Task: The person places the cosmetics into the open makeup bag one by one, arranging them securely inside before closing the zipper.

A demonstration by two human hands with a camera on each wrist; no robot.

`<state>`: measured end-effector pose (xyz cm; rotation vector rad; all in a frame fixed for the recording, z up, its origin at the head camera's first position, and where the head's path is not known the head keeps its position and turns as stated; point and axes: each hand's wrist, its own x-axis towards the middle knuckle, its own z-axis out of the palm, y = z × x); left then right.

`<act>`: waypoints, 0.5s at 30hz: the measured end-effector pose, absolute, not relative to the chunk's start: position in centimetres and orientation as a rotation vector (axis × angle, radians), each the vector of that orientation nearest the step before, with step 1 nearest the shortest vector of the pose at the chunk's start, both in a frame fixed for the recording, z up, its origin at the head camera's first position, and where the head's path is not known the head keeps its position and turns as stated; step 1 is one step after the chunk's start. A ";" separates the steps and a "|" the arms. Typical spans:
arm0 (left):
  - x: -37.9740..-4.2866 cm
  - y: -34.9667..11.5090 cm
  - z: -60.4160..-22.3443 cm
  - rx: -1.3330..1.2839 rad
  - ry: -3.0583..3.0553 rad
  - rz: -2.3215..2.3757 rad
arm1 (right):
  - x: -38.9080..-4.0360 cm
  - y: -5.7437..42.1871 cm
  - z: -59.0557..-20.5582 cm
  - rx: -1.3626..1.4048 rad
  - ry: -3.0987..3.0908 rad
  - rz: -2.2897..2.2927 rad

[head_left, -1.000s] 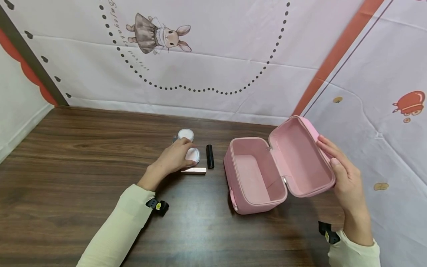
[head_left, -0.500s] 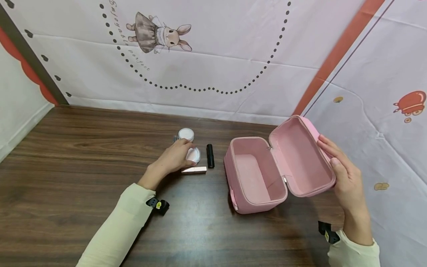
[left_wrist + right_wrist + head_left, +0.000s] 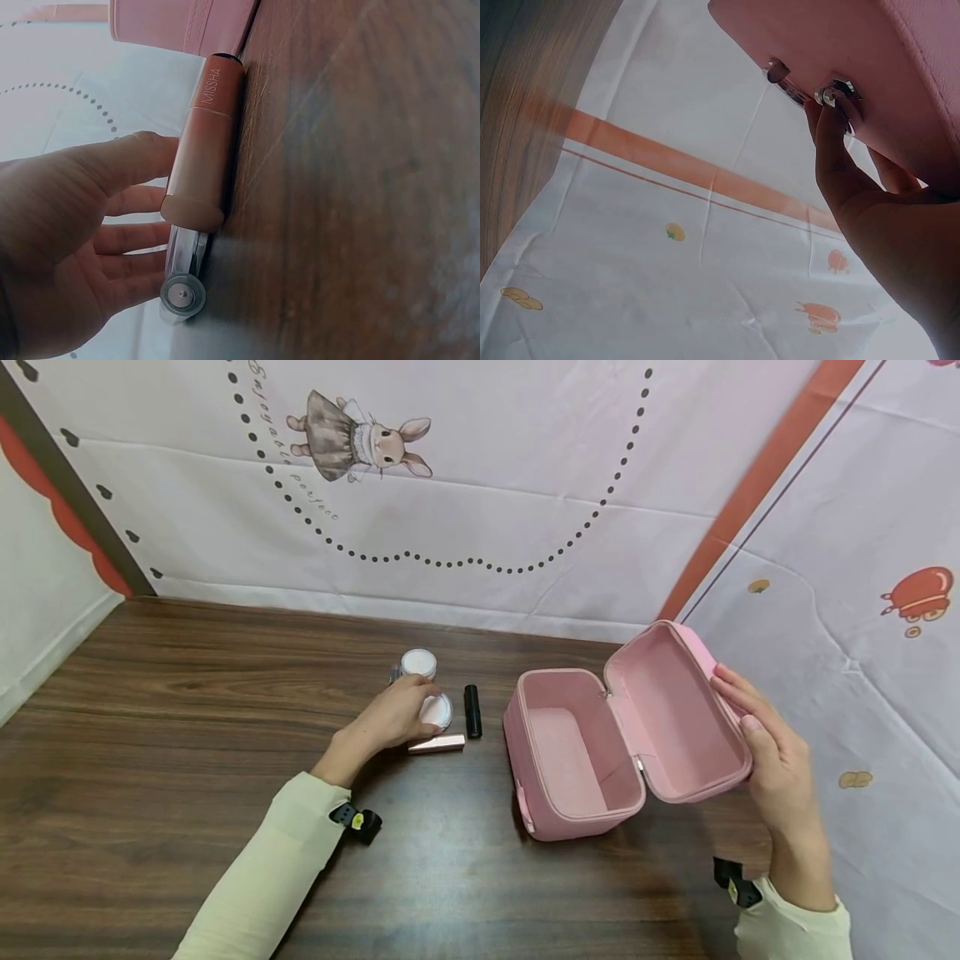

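My left hand [image 3: 390,710] is over a few cosmetics, with thumb and fingers around the edges of a round white-topped case [image 3: 436,712]. A shiny pink-gold lipstick tube [image 3: 437,743] marked MISSHA lies just in front of the thumb; the left wrist view shows this tube [image 3: 202,150] large, with a clear piece with a round end [image 3: 182,294] beyond its near end. My right hand [image 3: 780,760] holds the raised lid [image 3: 678,718] of a pink cosmetic case [image 3: 573,760]. Its fingers touch the metal handle fitting [image 3: 829,96] outside the lid. The case's inside is bare.
A second round white-lidded jar [image 3: 418,662] stands behind my left hand. A black tube [image 3: 472,711] lies between the cosmetics and the case. White printed cloth [image 3: 495,485] hangs behind and to the right of the brown wooden table [image 3: 187,760].
Hardly anything differs. The round white-topped case and my left hand have shifted very slightly; my right hand keeps the lid raised.
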<state>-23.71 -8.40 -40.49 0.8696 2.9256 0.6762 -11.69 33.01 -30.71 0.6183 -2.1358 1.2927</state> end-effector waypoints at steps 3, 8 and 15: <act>-23.7 -8.4 -40.6 0.872 2.924 0.681 | -11.7 33.0 -30.7 0.612 -2.143 1.283; -23.8 -8.4 -40.7 0.887 2.934 0.681 | -11.6 33.0 -30.8 0.614 -2.137 1.295; -23.8 -8.5 -40.5 0.921 2.945 0.700 | -11.7 33.0 -30.8 0.617 -2.139 1.294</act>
